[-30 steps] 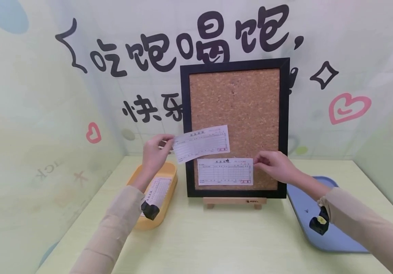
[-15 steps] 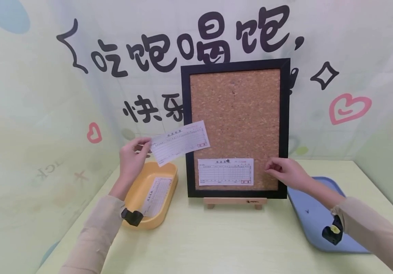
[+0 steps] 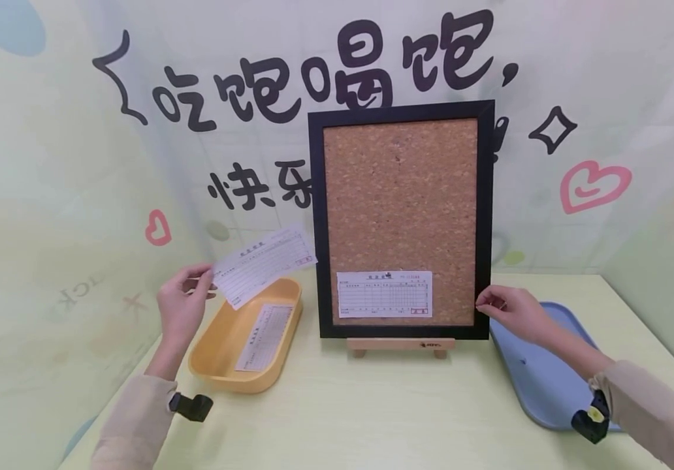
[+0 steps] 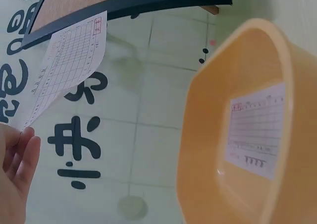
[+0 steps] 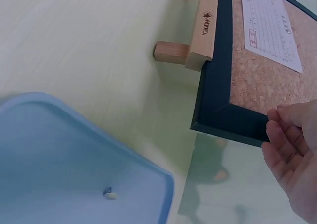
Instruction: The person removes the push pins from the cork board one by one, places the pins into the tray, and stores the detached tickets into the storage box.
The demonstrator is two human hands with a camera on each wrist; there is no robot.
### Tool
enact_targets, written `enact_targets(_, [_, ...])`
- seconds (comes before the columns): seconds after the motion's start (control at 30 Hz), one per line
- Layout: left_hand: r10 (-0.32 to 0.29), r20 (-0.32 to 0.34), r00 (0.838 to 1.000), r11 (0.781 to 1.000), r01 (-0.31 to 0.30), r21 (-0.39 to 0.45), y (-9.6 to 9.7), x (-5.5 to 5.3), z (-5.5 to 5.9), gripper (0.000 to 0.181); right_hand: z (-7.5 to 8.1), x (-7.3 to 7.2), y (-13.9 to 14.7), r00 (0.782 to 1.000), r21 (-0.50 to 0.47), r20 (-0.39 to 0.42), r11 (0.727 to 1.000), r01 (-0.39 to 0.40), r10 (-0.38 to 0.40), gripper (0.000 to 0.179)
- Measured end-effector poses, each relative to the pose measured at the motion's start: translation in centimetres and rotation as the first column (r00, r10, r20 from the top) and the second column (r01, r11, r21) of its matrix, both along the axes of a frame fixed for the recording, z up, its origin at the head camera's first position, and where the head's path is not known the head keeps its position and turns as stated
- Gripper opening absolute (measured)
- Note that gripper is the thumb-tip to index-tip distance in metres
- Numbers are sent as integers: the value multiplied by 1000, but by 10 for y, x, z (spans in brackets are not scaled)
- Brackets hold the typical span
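In the head view my left hand [image 3: 183, 303] pinches a white printed receipt slip [image 3: 263, 264] by its left end, tilted in the air above the yellow tray [image 3: 204, 365]. Another receipt slip [image 3: 263, 338] lies inside that tray. A third slip [image 3: 384, 295] is flat on the lower part of the cork board [image 3: 401, 202], with a small dark pin [image 3: 388, 275] at its top edge. My right hand [image 3: 516, 313] is at the board's lower right frame, fingers loosely curled, nothing visible in them; the right wrist view cannot settle whether they touch the frame.
Right of the board lies a blue tray [image 3: 548, 375] with a single thumbtack [image 5: 110, 194] in it. The black-framed board leans on a small wooden stand [image 3: 401, 344]. Behind it hangs a printed backdrop [image 3: 243, 156]. A pale table [image 3: 366, 411] lies under everything.
My left hand has moved left and down, carrying its slip away from the board to above the yellow tray. My right hand has left the pinned slip's edge and moved right and down.
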State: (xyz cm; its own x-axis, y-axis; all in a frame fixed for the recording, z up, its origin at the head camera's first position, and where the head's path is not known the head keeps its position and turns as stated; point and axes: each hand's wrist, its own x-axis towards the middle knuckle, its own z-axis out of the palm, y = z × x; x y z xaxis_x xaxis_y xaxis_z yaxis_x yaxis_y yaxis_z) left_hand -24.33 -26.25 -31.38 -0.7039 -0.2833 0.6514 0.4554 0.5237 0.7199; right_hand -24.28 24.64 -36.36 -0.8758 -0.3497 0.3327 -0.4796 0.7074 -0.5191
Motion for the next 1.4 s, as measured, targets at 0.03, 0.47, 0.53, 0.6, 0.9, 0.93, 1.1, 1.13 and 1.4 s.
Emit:
enact_targets(0.03, [13, 4, 1000, 1000, -13, 7, -3, 2, -2, 13, -1, 1, 1, 1000, -4, -4, 1000, 0, 0, 4])
enact_targets(0.47, [148, 123, 981, 988, -151, 15, -29, 14, -38, 14, -8, 8, 12, 997, -38, -77, 999, -2, -1, 2])
enact_targets(0.53, [168, 156, 973, 985, -171, 2, -30, 17, -46, 14, -11, 9, 15, 997, -41, -80, 999, -3, 0, 4])
enact_targets(0.6, [180, 188, 965, 983, -182, -6, -31, 20, -55, 14, -15, 10, 18, 996, -45, -84, 999, -2, -1, 5])
enact_targets(0.9, [197, 282, 939, 978, -207, 5, -33, 25, -82, 15, -33, 18, 29, 998, -53, -63, 999, 7, -11, 8])
enact_targets(0.93, [204, 287, 936, 977, -213, -1, -32, 25, -84, 15, -35, 19, 30, 998, -57, -65, 998, 4, -8, 8])
enact_targets(1.1, [218, 311, 925, 975, -222, -22, -25, 25, -89, 14, -47, 24, 35, 995, -78, -94, 997, -16, 8, 10])
enact_targets(1.13, [216, 315, 924, 975, -220, -24, -23, 26, -89, 14, -49, 25, 37, 995, -79, -98, 997, -15, 7, 11])
enact_targets(1.4, [205, 339, 918, 979, -198, -57, -14, 27, -96, 14, -62, 32, 43, 997, -75, -75, 997, -3, -3, 12])
